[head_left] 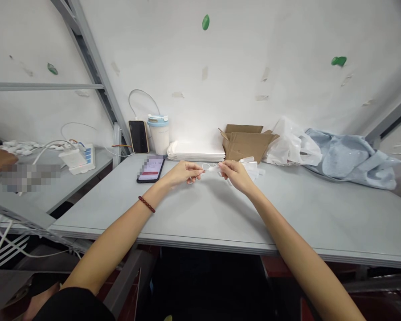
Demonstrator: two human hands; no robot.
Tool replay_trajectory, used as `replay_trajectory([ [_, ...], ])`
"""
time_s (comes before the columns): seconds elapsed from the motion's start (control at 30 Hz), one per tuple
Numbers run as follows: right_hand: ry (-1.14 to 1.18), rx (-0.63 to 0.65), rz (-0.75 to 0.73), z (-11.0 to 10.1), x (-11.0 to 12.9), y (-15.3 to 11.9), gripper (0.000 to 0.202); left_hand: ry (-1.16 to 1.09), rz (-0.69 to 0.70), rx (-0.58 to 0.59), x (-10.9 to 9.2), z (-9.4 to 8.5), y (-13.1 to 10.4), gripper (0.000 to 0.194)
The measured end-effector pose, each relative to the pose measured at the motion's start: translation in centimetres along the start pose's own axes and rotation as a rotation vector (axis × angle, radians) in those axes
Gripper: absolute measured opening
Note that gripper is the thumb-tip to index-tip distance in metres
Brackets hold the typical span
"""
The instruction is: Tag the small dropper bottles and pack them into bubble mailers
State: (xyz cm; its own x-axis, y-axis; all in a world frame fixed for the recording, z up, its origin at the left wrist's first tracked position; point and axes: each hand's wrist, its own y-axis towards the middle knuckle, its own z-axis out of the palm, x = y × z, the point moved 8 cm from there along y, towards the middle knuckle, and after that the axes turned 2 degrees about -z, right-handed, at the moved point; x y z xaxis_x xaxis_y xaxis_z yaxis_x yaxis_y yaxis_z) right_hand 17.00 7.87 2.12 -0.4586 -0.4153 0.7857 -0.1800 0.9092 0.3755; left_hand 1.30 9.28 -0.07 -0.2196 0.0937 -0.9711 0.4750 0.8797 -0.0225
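The bare left forearm (120,232) and bare right forearm (294,245) slant inward across the front edge of the flat grey bench (200,218). The left hand (186,173) and right hand (235,175) face each other, near but apart, thumb and fingers pinched.

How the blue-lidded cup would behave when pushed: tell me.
The cup looks apt to tip if pushed high up, being tall and narrower toward its base. Its round side would probably let it roll if it fell. Its weight is likely hard to judge beforehand, as the side and blue lid hide any contents.
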Motion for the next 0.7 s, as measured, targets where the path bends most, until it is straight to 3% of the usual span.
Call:
replay_trajectory([
  [0.7,-0.01,0.008,-0.018,0.33,0.13,-0.13,0.035,0.033,0.006,-0.006,0.19,-0.09,0.05,0.023],
])
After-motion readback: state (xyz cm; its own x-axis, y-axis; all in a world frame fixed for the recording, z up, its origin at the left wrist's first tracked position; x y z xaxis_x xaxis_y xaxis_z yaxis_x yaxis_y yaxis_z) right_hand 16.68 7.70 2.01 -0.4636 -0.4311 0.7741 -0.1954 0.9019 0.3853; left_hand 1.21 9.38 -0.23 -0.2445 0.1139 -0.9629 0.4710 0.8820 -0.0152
